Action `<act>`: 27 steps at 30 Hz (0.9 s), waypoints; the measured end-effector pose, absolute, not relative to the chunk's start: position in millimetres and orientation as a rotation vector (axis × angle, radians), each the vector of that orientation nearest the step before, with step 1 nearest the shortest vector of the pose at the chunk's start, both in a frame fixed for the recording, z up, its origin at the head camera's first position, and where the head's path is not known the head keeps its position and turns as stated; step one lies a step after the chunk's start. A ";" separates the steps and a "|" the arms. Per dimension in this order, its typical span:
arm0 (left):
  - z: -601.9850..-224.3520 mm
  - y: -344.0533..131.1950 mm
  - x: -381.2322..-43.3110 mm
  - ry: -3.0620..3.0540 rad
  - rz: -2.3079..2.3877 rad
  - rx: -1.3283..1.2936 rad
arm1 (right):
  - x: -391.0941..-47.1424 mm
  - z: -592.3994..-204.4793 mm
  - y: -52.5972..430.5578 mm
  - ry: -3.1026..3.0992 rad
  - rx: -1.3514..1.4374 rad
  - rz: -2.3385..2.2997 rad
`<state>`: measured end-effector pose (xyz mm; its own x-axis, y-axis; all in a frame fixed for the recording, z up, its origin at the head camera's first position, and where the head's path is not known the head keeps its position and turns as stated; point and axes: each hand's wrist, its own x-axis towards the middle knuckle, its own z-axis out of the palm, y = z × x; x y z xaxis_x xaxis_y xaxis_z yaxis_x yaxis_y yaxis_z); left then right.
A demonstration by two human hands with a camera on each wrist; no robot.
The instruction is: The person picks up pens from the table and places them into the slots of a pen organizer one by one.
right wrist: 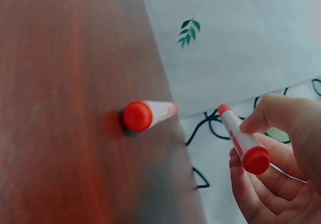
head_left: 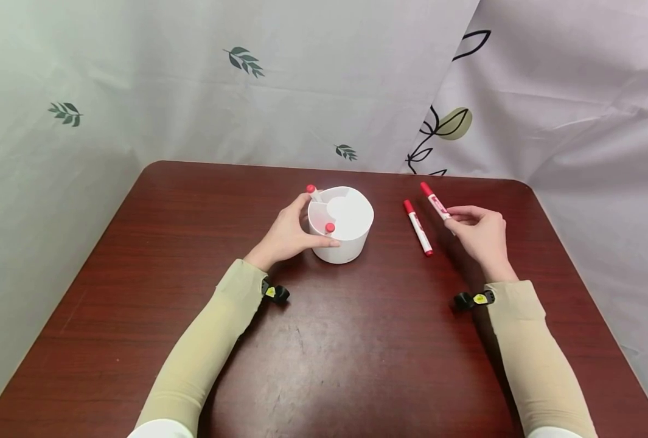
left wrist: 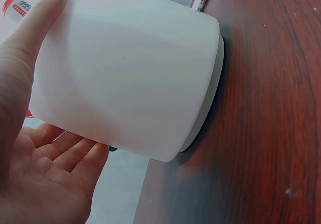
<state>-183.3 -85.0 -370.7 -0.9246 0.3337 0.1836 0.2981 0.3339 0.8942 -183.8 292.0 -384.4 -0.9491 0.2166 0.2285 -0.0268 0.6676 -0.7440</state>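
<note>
My left hand (head_left: 288,236) grips a white round pen holder (head_left: 351,249) from its left side, the thumb across the front and the fingers behind. Two red-capped markers stand in its compartments: one at the back left (head_left: 313,191), one at the front (head_left: 330,229). In the left wrist view the holder's smooth wall (left wrist: 135,73) fills much of the frame. Off to the right, my right hand (head_left: 479,234) pinches a red-and-white marker (head_left: 435,202) between thumb and fingers, tilted above the table. Just left of it, another red-and-white marker (head_left: 418,228) lies on the table.
The dark reddish-brown wooden table (head_left: 313,365) has rounded far corners. Behind it and along both sides hangs a pale curtain (head_left: 313,91) with leaf prints. Black straps with small devices sit at the left wrist (head_left: 275,293) and right wrist (head_left: 468,300).
</note>
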 end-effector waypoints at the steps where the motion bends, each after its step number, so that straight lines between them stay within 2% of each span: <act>1: -365.1 -84.5 -179.9 2.536 1.690 0.596 | -183.8 -382.6 291.7 -2.579 -0.149 1.171; 4: -353.8 -83.3 -173.0 2.532 1.686 0.587 | -183.6 -377.8 290.7 -2.563 -0.141 1.195; 19: -355.4 -83.2 -173.7 2.528 1.687 0.578 | -176.9 -355.1 276.8 -2.508 -0.079 1.230; 27: -386.9 -86.4 -192.8 2.543 1.694 0.571 | -177.0 -336.6 263.1 -2.401 -0.033 1.336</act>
<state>-192.8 -86.4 -386.9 -0.9319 0.3188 0.1732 0.2826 0.3384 0.8976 -177.0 263.1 -336.6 -0.9232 0.2069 0.3239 -0.1662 0.5450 -0.8218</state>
